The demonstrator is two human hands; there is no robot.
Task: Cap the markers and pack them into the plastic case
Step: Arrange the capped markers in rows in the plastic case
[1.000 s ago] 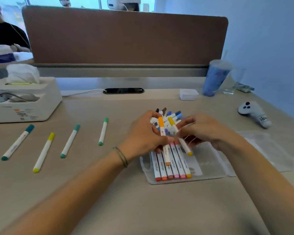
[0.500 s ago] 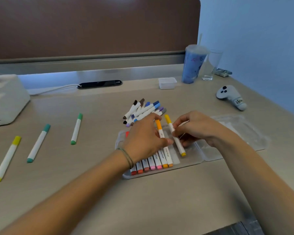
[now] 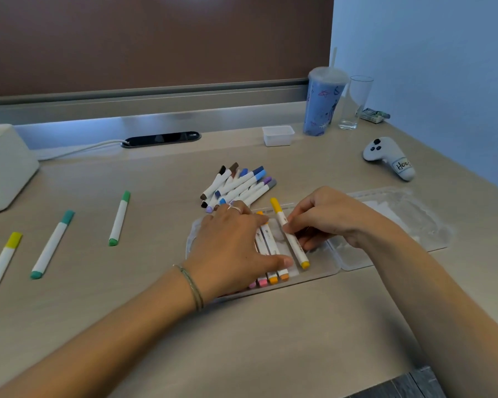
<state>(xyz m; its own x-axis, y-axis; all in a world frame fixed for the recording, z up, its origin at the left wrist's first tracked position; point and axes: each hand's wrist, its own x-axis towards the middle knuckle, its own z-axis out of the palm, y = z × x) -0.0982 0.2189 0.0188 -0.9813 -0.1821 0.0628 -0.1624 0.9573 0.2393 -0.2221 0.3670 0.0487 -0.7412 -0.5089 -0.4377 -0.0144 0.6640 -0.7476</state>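
The yellow marker (image 3: 289, 233), capped at both ends, lies slanted over the open plastic case (image 3: 322, 268), its near tip over the case floor and its far tip past the far rim. The right hand (image 3: 325, 218) pinches its white barrel, fingers curled around it from the right. Just left of it, a row of packed markers (image 3: 272, 254) lies side by side in the case (orange and pink caps show at the near end; the rest are hidden). The left hand (image 3: 236, 248) rests flat on that row, fingers straight and close together, thumb stretched toward the orange caps; a ring sits on one finger and a thin bracelet (image 3: 191, 285) circles the wrist. The case's clear lid (image 3: 400, 219) lies open flat on the desk to the right, joined to the case.

Just beyond the case, a loose pile of markers (image 3: 237, 186) with blue, purple, brown, black and grey caps fans out on the desk (image 3: 270, 340). Well to the left lie three single markers, apart from one another: a green marker (image 3: 119, 218), a teal marker (image 3: 52, 245) and a yellow-green marker (image 3: 0, 268).

At the far right stand a blue tumbler (image 3: 324, 103) and a clear glass (image 3: 355, 103), with a small white tray (image 3: 278, 135) near them and a white controller (image 3: 388, 156) nearer. A white box (image 3: 3, 165) sits at the left edge.
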